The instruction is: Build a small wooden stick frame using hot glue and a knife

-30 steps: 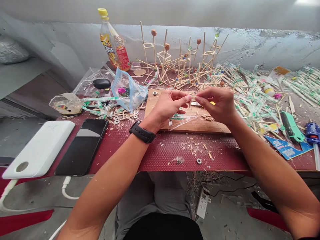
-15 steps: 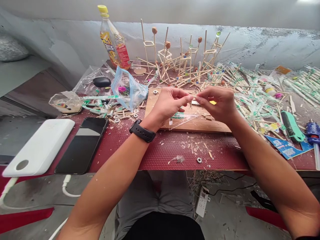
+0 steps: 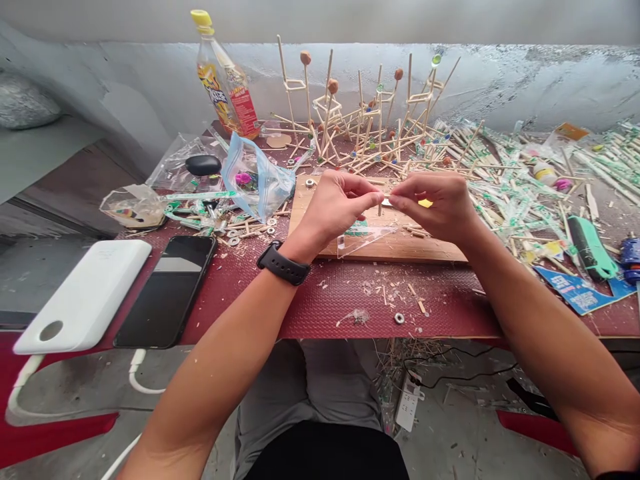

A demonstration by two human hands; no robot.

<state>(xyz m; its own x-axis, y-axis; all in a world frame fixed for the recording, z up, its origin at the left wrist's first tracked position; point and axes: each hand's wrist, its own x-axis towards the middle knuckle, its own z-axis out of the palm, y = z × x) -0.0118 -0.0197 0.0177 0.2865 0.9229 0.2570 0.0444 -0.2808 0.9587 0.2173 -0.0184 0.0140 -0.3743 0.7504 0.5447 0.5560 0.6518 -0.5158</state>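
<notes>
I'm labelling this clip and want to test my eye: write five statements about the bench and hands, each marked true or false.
1. A black watch is on the left wrist. True.
2. The bottle has a red cap. False: its yellow cap is on.
3. The phone lies beside the white power bank. True.
4. The clear triangle lies on the phone. False: it lies on the wooden board.
5. The left hand and right hand are far apart. False: their fingertips are close together over the board.

Wd. stick point(image 3: 380, 209) & board point(image 3: 425, 250), matt-ish (phone point(image 3: 163, 297) glossy)
</notes>
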